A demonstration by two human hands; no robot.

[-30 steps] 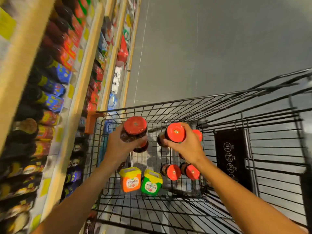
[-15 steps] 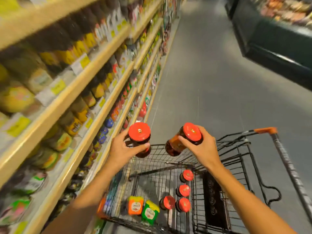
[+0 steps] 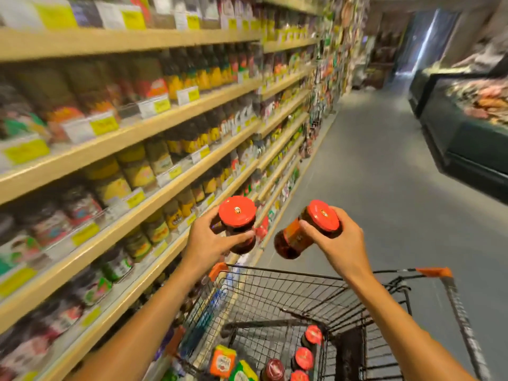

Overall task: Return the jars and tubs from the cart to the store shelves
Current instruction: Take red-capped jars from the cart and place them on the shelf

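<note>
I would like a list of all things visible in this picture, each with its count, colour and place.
held jars: 2, red lids, dark contents; one upright in the left hand, one tilted in the right hand
jars in cart: 4 visible, red lids, at the cart's bottom right
orange tub: 1, cart bottom
green tub: 1, yellow lid, beside the orange tub
cart: 1, black wire, orange corners, below the hands
shelves: several wooden tiers, stocked, blurred, on the left
display counter: 1, dark, far right
left hand: 1, grips a jar
right hand: 1, grips a jar
</note>
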